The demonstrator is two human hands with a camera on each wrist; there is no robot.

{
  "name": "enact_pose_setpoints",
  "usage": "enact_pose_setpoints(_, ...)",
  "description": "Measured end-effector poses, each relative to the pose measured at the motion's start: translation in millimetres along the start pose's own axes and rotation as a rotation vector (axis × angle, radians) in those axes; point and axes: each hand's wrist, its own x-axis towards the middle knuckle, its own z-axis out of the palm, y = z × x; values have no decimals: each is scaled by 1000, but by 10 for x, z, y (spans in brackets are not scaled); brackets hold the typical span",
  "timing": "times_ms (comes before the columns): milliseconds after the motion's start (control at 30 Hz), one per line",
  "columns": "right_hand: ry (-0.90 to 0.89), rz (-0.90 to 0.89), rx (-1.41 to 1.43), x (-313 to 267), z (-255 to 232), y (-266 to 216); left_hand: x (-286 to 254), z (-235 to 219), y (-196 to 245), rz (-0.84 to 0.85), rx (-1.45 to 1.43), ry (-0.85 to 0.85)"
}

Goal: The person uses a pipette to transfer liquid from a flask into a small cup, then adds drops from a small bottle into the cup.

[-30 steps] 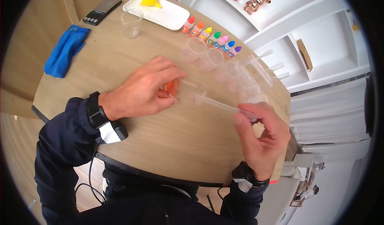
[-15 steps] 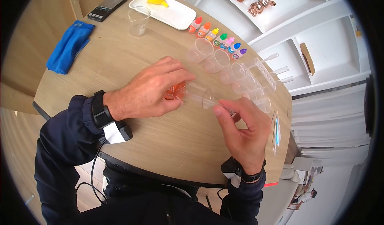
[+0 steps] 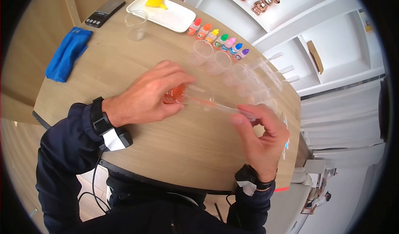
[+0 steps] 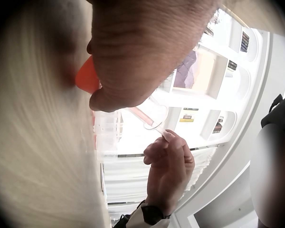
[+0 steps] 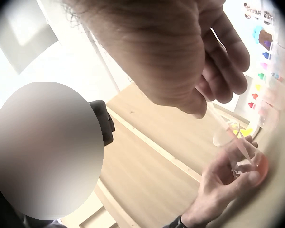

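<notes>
My left hand (image 3: 151,92) grips a clear flask (image 3: 175,94) near its base, fingers and thumb around the orange-red liquid in it. Its mouth faces my right hand. Between the thumb and fingers of my right hand (image 3: 266,136) is a clear plastic dropper pipette (image 3: 226,110), pinched near its bulb. The pipette's stem passes through the flask's mouth, and orange liquid shows inside the stem. In the right wrist view, the pipette (image 5: 231,133) slants down towards the orange liquid (image 5: 262,170). The left wrist view shows the orange base (image 4: 87,77) below my left palm.
Several dye bottles with coloured caps (image 3: 220,40) line the back, behind several clear cups (image 3: 222,61) and a clear rack (image 3: 266,74). A beaker (image 3: 136,31), white tray (image 3: 179,20) with yellow funnel (image 3: 155,0), black scale (image 3: 104,13) and blue cloth (image 3: 68,54) lie back left.
My right hand moved left, putting the pipette deeper into the flask, then drew back partway to the right. The stem looked clear at first and now holds orange liquid. My left hand keeps its grip.
</notes>
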Motion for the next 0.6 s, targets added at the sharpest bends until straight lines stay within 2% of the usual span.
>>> enact_pose_setpoints(133, 139, 137, 88, -191, -310, 103, 4, 2, 19, -25, -27, 2)
enact_pose_setpoints(233, 248, 180, 183, -334, -625, 145, 19, -26, 58, -107, -64, -49)
enact_pose_setpoints(333, 393, 202, 156, -493, -958, 273, 37, -32, 63, -77, -9, -59)
enact_pose_setpoints(467, 543, 282, -24, -618, -1306, 481, 28, -21, 69, -79, -25, -45)
enact_pose_setpoints(600, 560, 326, -99, -635, -1431, 739, 26, -16, 79, -91, -36, -42)
